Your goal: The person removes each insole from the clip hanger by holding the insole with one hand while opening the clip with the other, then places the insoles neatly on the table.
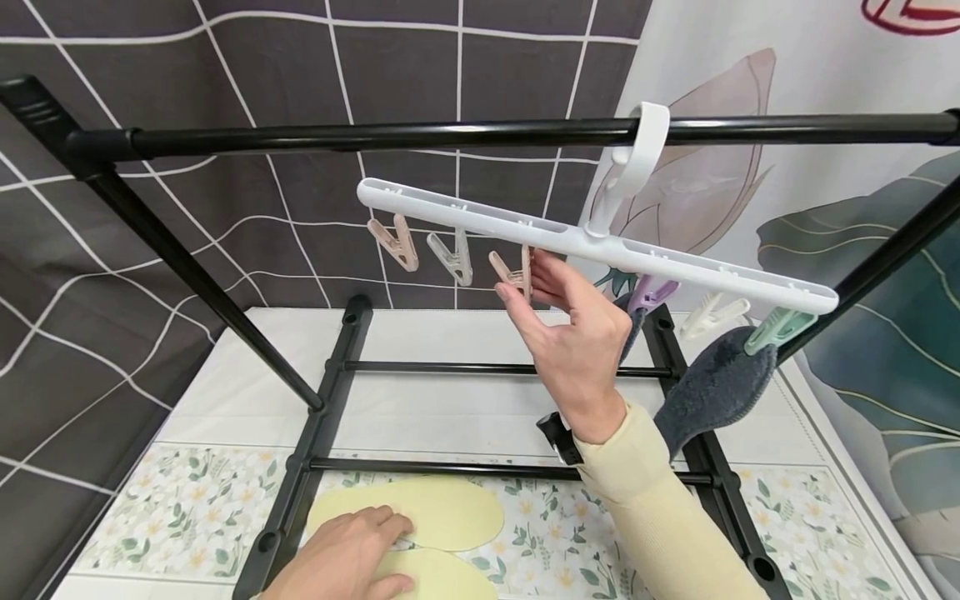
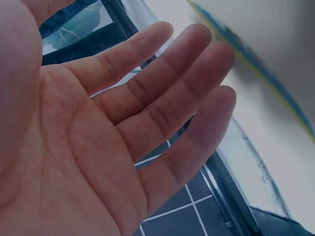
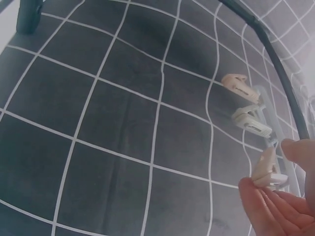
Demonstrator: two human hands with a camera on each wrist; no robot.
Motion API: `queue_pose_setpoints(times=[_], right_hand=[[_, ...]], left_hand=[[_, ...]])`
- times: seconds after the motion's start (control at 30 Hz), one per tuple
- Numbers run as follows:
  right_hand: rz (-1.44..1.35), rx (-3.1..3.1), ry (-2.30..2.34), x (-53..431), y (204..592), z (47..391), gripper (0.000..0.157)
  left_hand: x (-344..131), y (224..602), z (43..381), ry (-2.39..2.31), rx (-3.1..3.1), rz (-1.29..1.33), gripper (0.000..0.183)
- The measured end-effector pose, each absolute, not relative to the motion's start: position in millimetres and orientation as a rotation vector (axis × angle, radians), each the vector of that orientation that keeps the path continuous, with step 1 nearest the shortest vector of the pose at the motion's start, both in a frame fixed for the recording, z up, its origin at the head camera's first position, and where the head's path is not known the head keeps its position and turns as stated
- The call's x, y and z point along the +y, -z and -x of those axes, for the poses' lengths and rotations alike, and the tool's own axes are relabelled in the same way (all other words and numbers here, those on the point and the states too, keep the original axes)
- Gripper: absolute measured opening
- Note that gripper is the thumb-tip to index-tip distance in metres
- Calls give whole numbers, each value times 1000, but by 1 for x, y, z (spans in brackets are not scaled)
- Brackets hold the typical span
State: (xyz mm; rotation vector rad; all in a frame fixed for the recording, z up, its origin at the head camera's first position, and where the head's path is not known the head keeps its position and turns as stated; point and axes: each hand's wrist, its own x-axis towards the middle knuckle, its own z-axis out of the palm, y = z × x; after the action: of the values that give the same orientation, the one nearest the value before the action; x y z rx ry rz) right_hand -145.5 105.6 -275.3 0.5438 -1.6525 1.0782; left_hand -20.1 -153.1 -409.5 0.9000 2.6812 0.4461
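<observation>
A white clip hanger (image 1: pixel 480 218) hooks over the black rail, with several clothespins hanging below its bar. My right hand (image 1: pixel 577 333) reaches up under the bar and pinches a beige clothespin (image 1: pixel 517 271); in the right wrist view the fingertips are at this clothespin (image 3: pixel 266 169). Left of it hang a white clothespin (image 1: pixel 453 257) and a pink one (image 1: pixel 396 242). Lower down, my left hand (image 1: pixel 348 554) lies over two pale yellow, rounded flat pieces (image 1: pixel 450 508). Its fingers are loosely extended in the left wrist view, palm (image 2: pixel 93 147) toward the camera.
A dark grey fuzzy insole (image 1: pixel 716 387) hangs from a green clothespin (image 1: pixel 780 329) at the hanger's right end. Purple (image 1: pixel 652 292) and white clothespins hang nearby. The black rack (image 1: pixel 375 137) frames the work area over a floral tabletop (image 1: pixel 202 500), with a gridded dark cloth (image 1: pixel 225 208) behind.
</observation>
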Motion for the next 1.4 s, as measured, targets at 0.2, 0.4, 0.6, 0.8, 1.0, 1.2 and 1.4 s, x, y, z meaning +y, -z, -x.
queue_pose_setpoints(times=[0.2,0.4,0.6,0.8,1.0,1.2,1.4], right_hand=[[-521,-1658,-1129,109,274,139,29],[-497,-1637,-1117,113,271,130,25],[-435,-1618,-1128,113,258,111,18],[-337,-1610,-1111,121,253,99,19],[-282,-1544,-1136,133,258,99,20],[-215,-1492,-1136,142,260,99,21],[-153,-1472,-1136,148,263,97,22]], left_hand=[[-151,407,24,-487,2785,-976,36],[-148,406,27,-520,2823,-950,34],[-147,401,33,-533,2795,-852,39],[-141,398,37,-521,2890,-860,38],[-134,394,42,-537,2955,-877,36],[-129,391,47,-573,2995,-877,35],[-120,385,57,-569,3116,-878,41]])
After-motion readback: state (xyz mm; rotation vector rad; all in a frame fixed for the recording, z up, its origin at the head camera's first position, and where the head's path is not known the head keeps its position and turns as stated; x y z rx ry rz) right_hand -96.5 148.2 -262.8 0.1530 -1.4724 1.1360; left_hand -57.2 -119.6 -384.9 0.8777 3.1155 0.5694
